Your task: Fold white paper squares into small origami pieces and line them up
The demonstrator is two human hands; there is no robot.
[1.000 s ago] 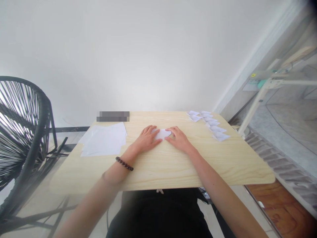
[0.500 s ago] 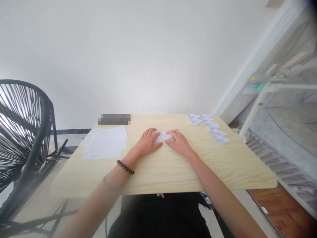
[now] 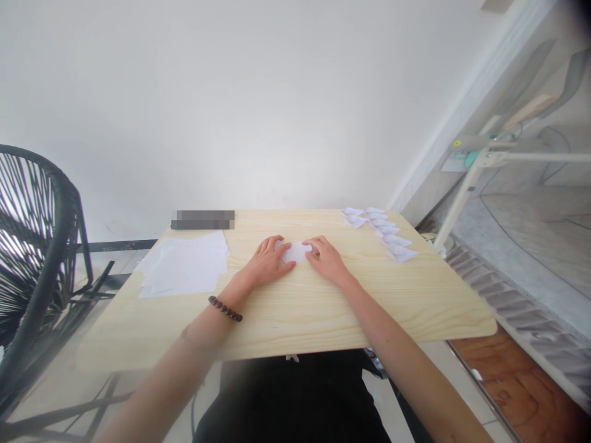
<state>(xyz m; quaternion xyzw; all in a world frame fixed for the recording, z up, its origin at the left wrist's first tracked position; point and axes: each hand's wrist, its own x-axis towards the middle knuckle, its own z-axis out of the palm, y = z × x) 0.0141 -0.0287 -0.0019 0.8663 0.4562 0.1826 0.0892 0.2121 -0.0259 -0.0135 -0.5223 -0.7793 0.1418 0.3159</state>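
Note:
A small piece of folded white paper (image 3: pixel 297 251) lies on the pale wooden table between my two hands. My left hand (image 3: pixel 266 263), with a dark bead bracelet on its wrist, holds the paper's left side, its thumb reaching along the near edge. On the opposite side, my right hand (image 3: pixel 325 261) has thumb and index finger at the right end of the paper, the other fingers curled. Fingertips cover both ends of the paper, so its full outline is hidden.
Loose white sheets (image 3: pixel 184 264) are piled on the table's left side. Several folded paper pieces (image 3: pixel 390 240) overlap in rows at the far right. A blurred-out dark item (image 3: pixel 203 220) lies at the back left. A black woven chair (image 3: pixel 67 203) stands left, a white metal frame (image 3: pixel 466 191) right.
The view has turned slightly, moving the whole scene left in the picture. My right thumb and index finger have drawn a little closer together at the paper's end. Both hands remain on it.

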